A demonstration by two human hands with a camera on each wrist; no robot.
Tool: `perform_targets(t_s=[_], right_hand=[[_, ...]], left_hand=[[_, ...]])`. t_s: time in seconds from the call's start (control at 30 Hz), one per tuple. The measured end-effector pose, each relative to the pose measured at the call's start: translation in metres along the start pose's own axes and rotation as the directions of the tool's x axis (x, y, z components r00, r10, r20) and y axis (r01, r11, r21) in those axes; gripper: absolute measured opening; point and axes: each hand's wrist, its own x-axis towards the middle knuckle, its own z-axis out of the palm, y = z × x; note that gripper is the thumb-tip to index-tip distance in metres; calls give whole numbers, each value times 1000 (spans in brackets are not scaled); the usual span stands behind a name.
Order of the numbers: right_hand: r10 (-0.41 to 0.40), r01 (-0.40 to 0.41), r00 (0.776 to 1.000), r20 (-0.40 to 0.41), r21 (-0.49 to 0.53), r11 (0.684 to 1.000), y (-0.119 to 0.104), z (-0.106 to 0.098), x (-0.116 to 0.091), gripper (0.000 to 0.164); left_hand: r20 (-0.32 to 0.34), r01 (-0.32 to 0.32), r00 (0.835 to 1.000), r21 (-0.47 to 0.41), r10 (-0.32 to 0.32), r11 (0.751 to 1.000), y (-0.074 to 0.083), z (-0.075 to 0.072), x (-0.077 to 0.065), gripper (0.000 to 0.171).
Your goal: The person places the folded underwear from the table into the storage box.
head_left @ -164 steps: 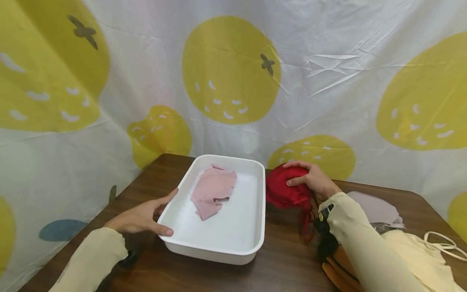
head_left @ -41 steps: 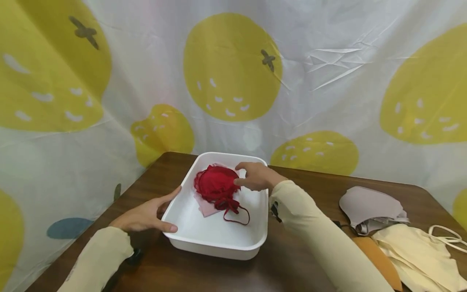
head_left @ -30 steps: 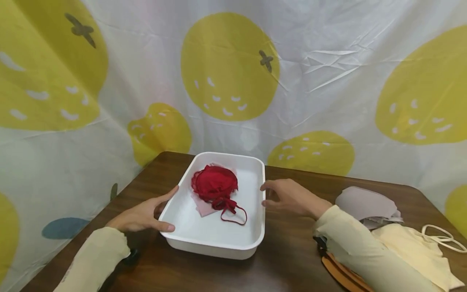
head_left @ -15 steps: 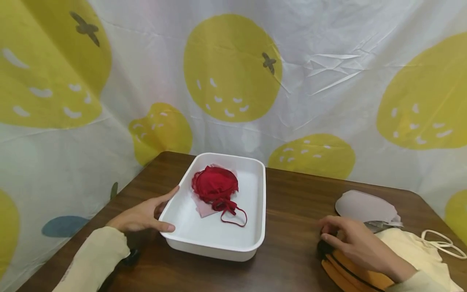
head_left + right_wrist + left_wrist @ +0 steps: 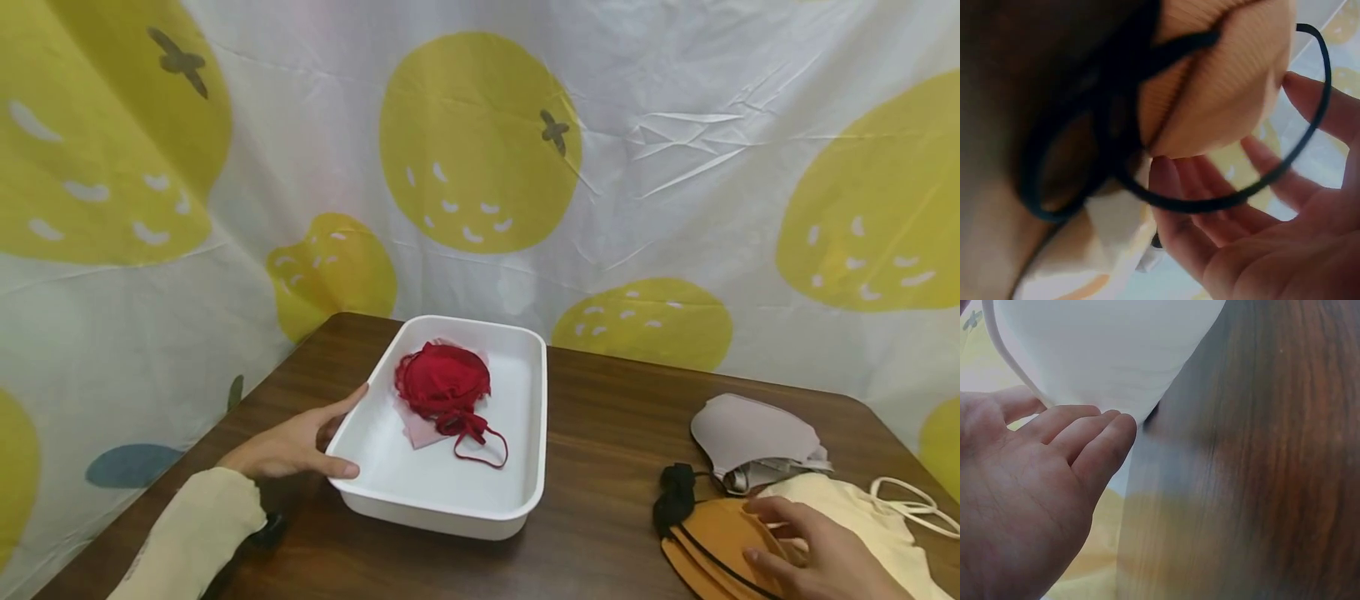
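Observation:
My left hand (image 5: pixel 300 442) grips the left side of a white plastic tub (image 5: pixel 450 518), thumb over the rim and fingers against the outer wall. In the tub lies a folded red lace-edged bra (image 5: pixel 444 379), its strap loop trailing toward the front. A pale pink cloth garment (image 5: pixel 420 427) is mostly hidden under it. At the lower right, my right hand (image 5: pixel 821 546) touches an orange bra (image 5: pixel 723 533) with black straps, fingers spread at its edge. The right wrist view shows the ribbed orange cup (image 5: pixel 1229 81) with a black strap (image 5: pixel 1210 203) looping across the fingers.
Behind the orange bra sits a folded grey-lilac bra (image 5: pixel 757 433). A cream garment (image 5: pixel 847 500) with cord straps (image 5: pixel 911 504) lies at the right, partly behind my hand. The brown wooden table (image 5: pixel 600 467) meets a fruit-print curtain (image 5: pixel 480 275) at the back.
My right hand carried the red bra into the tub on top of the pink garment, let go, and moved right and down to the orange bra. The left hand stays on the tub.

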Motion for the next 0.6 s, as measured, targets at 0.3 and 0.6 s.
perform_targets(t_s=[0.3, 0.6], right_hand=[[139, -138, 990, 19, -65, 988, 1, 10, -2, 87], [135, -135, 990, 41, -18, 991, 0, 18, 6, 92]], left_hand=[[-5, 5, 1000, 5, -5, 1000, 1, 1, -1, 120], [-14, 27, 1000, 2, -27, 1000, 4, 0, -3, 121]])
